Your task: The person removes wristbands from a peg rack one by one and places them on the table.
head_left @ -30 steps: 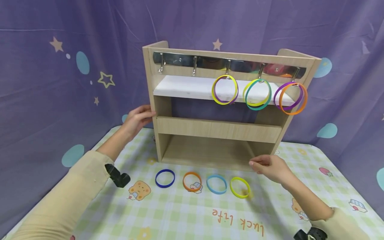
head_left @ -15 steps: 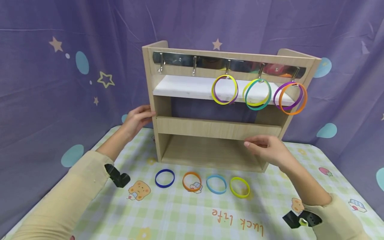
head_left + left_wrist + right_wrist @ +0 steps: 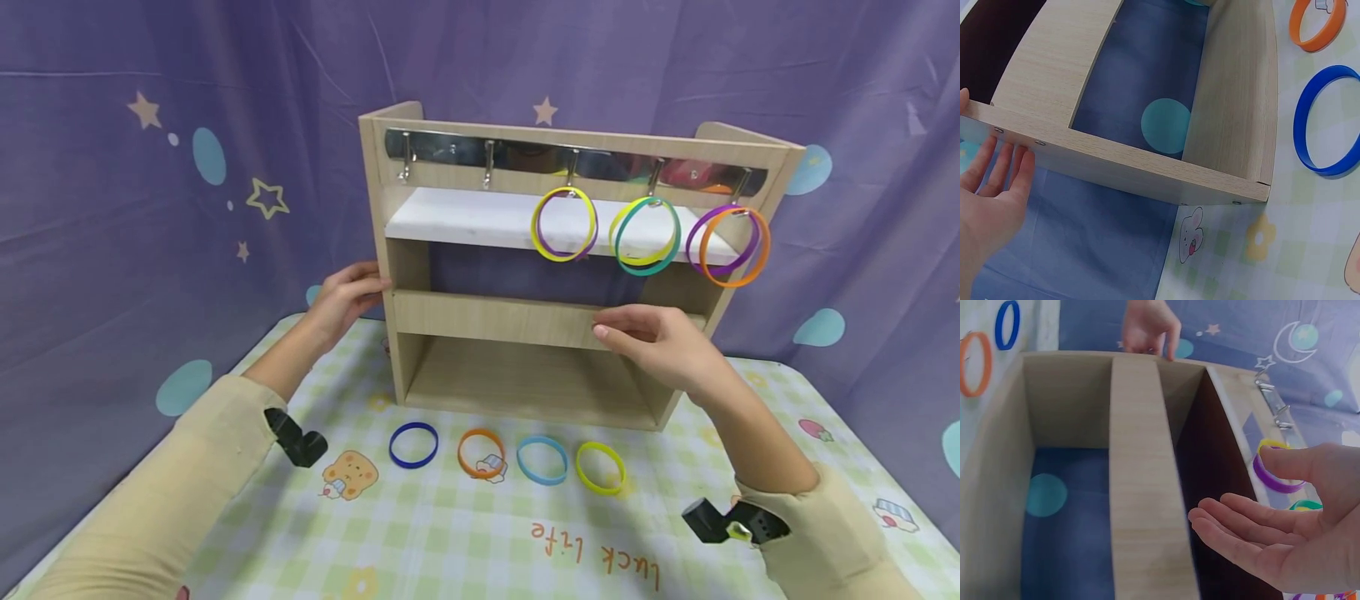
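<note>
My left hand (image 3: 345, 300) touches the left side panel of a small wooden shelf (image 3: 495, 317). In the left wrist view its fairly straight fingers (image 3: 1021, 178) lie against the outer face, with the thumb tip at the front edge. My right hand (image 3: 663, 346) holds nothing and hovers before the shelf's middle crossbar. Its thumb and extended fingers stand apart in the right wrist view. Silicone-looking wristbands hang from hooks above: a yellow band (image 3: 535, 229) with a purple one, a teal band (image 3: 678, 237) with a yellow one, and an orange band (image 3: 766, 246) with a purple one.
On the checked tablecloth (image 3: 450, 542), before the shelf, lie a dark blue band (image 3: 414, 466), an orange band (image 3: 461, 454), a light blue band (image 3: 543, 481) and a yellow band (image 3: 600, 490). Two left hooks (image 3: 488, 167) hold no bands. A purple curtain (image 3: 262, 67) stands behind.
My right hand has risen from near the shelf's base at the right to the crossbar's height, moving slightly left. The left hand and the bands have stayed in place.
</note>
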`<action>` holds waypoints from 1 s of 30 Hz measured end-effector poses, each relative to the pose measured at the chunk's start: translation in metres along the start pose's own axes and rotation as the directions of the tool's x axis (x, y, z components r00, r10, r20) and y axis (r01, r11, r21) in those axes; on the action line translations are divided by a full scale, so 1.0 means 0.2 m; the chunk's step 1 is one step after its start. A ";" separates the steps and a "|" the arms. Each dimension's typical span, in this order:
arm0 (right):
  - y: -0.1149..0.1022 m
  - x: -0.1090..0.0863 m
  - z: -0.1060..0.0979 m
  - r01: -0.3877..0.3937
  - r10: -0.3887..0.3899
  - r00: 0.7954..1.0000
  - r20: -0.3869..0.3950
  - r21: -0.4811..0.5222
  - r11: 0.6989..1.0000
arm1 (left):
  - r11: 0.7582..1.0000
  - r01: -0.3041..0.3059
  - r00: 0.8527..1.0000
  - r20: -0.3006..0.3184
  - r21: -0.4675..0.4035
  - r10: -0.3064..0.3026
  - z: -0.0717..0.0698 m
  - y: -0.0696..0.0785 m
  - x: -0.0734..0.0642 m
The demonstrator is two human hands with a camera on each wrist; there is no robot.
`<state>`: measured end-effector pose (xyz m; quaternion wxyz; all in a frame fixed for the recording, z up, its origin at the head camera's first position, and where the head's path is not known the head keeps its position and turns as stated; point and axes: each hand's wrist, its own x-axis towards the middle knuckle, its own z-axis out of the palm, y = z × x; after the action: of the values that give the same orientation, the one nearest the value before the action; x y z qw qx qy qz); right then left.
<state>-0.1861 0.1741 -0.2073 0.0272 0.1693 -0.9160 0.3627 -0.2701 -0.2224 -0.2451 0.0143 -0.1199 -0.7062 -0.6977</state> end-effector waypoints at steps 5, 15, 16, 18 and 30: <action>-0.06 0.01 -0.01 0.022 -0.022 1.000 -0.007 0.025 0.999 | 1.000 -0.001 1.000 -0.006 -0.002 0.001 0.00 -0.01 0.01; -0.15 0.02 -0.04 0.075 -0.072 0.997 -0.040 0.083 0.994 | 1.000 0.001 1.000 -0.002 0.003 -0.001 0.00 0.00 0.00; -0.16 0.02 -0.05 0.076 -0.072 0.996 -0.048 0.094 0.993 | 1.000 0.003 1.000 -0.001 0.003 -0.003 0.00 0.00 0.00; -0.17 0.02 -0.04 0.083 -0.075 0.995 -0.070 0.122 0.989 | 1.000 0.006 1.000 -0.004 -0.001 -0.006 0.00 0.00 0.00; -0.26 0.05 -0.04 0.082 -0.037 0.982 -0.183 0.242 0.967 | 1.000 0.001 1.000 -0.003 -0.007 -0.001 0.00 0.00 0.00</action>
<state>-0.1798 0.1419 -0.1652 0.0981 0.1658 -0.8519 0.4870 -0.2703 -0.2217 -0.2445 0.0147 -0.1187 -0.7037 -0.7004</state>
